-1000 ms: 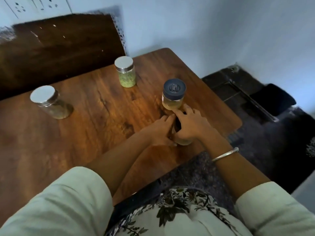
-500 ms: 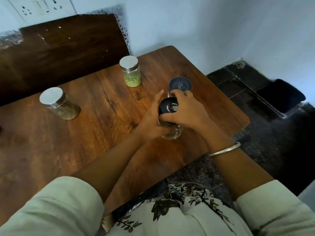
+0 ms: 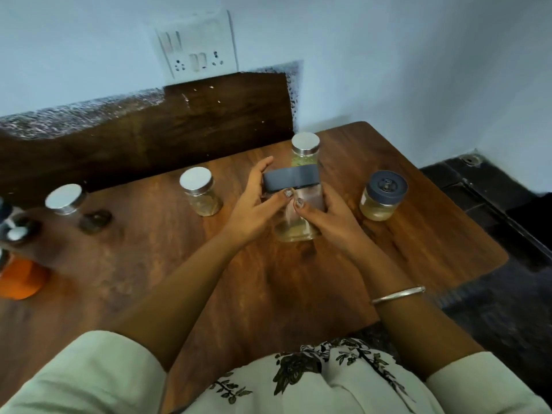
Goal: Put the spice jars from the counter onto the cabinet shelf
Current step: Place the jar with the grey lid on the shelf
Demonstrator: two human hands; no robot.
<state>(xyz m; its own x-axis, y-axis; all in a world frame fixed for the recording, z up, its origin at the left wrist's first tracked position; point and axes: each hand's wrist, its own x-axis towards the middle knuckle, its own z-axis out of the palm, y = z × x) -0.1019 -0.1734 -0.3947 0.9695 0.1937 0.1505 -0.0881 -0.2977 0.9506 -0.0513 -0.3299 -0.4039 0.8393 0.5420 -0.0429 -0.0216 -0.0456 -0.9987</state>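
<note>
Head view showed your left hand (image 3: 254,201) and right hand (image 3: 325,213), fingers (image 3: 288,194) clamped on the dark-lidded glass jar (image 3: 294,204) above the table (image 3: 268,279), likely rigid, slippery, breakable; grip its body.

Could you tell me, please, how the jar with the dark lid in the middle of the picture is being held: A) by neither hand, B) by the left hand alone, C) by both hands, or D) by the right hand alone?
C: the left hand wraps one side of the jar and the right hand wraps the other, lifted above the wooden counter.
</note>
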